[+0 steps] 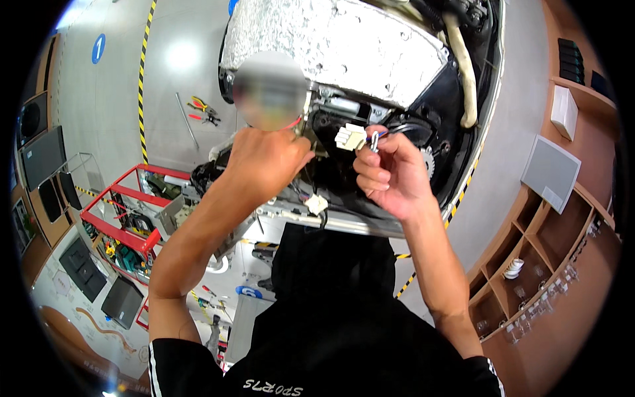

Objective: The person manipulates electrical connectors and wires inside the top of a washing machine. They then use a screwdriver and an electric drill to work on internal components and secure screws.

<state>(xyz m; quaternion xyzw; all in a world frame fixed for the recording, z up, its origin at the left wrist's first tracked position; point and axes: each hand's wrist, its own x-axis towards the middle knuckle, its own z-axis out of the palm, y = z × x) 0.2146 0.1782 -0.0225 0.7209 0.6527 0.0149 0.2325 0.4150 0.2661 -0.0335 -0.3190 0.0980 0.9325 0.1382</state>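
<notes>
In front of me lies an opened machine (317, 40) with a silver foil-covered casing and black parts. My right hand (397, 173) is closed, palm up, its thumb and fingers pinching near a white plug connector (350, 137) with thin blue wires behind it. A small shiny metal piece (374, 141) shows at those fingertips. My left hand (271, 159) is curled over the machine's left inner edge, back of the hand up. A red strip (295, 123) shows by its knuckles; what its fingers hold is hidden. Another white connector (316, 204) lies on the near rim.
Pliers (201, 104), cutters (205, 118) and a metal rod (186, 120) lie on the floor at the left. A red-framed cart (126, 231) with tools stands nearer. Wooden shelves (529, 251) line the right side. A pale hose (463, 73) runs along the machine's right.
</notes>
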